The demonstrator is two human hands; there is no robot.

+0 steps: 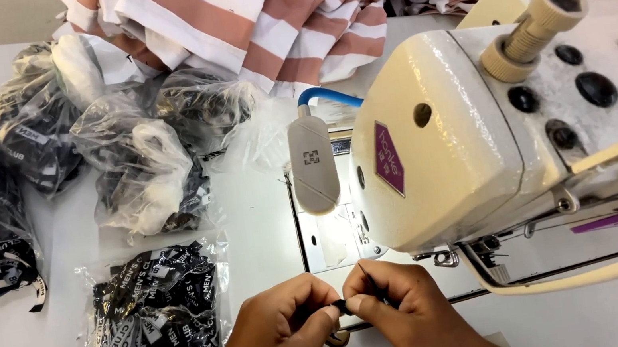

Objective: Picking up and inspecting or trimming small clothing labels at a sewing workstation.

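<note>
Hands meet low before the sewing machine [481, 133]: my left hand [283, 334] and right hand [405, 313] pinch one small black label [341, 306] between fingertips. Nothing under the needle yet; bagged labels [150, 333] wait just left.

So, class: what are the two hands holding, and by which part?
A small black label, pinched at its two ends between the fingertips of the left hand and right hand.

Garment workshop: industrial sewing machine [482, 141], bagged labels [150, 333], striped fabric [263, 19]
</note>
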